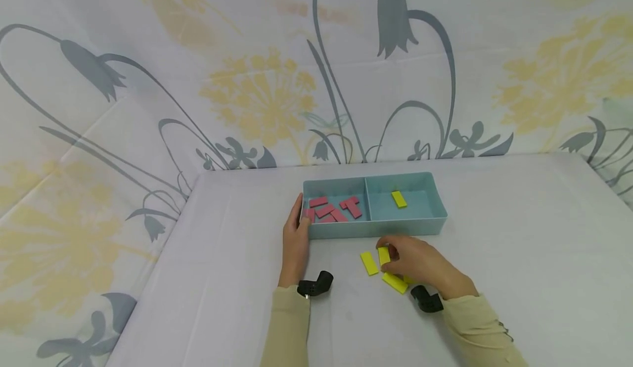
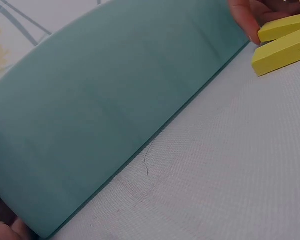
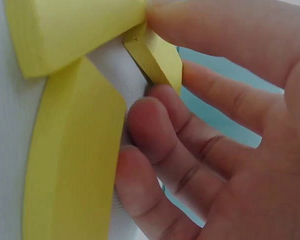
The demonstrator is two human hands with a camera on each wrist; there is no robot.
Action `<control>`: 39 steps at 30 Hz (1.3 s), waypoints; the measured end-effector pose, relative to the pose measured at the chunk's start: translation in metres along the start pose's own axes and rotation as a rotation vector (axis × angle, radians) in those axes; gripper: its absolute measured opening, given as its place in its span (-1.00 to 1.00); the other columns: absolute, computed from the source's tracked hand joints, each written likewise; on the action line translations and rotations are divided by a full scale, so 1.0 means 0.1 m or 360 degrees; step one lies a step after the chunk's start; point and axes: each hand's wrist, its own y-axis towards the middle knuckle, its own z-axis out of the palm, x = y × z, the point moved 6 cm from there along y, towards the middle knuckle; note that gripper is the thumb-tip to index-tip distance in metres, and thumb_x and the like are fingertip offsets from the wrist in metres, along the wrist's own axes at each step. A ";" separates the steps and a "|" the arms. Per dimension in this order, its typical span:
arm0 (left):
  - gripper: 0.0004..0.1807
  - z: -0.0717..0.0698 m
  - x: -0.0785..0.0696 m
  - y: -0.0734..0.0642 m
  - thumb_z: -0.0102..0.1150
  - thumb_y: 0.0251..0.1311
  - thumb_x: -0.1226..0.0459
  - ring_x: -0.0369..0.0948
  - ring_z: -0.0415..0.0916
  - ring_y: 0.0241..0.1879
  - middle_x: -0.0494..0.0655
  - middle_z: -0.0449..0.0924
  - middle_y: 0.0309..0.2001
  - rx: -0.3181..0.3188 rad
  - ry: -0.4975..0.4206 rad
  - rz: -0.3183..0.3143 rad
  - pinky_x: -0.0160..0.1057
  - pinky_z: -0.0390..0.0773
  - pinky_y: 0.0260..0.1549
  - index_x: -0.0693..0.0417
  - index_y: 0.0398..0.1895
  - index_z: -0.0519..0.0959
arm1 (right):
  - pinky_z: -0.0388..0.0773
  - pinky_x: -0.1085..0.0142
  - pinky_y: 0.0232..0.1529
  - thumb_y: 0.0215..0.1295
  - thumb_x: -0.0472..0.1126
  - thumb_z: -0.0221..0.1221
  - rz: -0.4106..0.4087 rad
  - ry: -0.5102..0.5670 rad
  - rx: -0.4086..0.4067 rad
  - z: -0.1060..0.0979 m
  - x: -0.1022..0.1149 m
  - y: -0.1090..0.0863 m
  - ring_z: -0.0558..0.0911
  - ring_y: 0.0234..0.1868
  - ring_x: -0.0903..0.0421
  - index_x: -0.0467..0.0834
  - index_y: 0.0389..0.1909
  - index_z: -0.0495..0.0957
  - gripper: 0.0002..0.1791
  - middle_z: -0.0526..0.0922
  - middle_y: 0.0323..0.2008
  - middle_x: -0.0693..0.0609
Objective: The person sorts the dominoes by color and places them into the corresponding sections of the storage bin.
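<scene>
A light blue two-compartment box [image 1: 376,229] stands on the white-covered table. My left hand [image 1: 295,244] grips its left end, thumb over the rim and fingers along the outer wall. Several pinkish-red blocks [image 1: 325,210] lie in the left compartment; one yellow block [image 1: 399,199] lies in the right one. In front of the box, my right hand [image 1: 420,261] pinches a yellow block [image 3: 165,55] between thumb and index finger. Close to that hand lie a yellow block [image 1: 368,263] on its left, another [image 1: 395,283] nearer me, and one [image 1: 408,280] partly hidden beneath the hand.
A divider [image 1: 367,199] separates the box's compartments. Behind the table hangs a white cloth [image 1: 356,81] with grey and yellow flowers. Black wrist cameras sit on the left wrist [image 1: 316,284] and the right wrist [image 1: 427,299].
</scene>
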 end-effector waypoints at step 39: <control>-0.42 0.01 0.02 0.00 -0.24 0.20 0.28 -0.51 -0.04 0.24 -0.59 0.09 0.24 0.0003 -0.0066 -0.0063 -0.25 0.01 0.22 -0.36 0.30 0.13 | 0.24 0.32 -0.64 0.01 -0.14 0.07 0.0199 -0.0219 -0.0096 0.07 -0.02 0.00 0.35 -0.67 0.15 -0.04 -0.41 0.39 -0.88 0.37 -0.69 0.10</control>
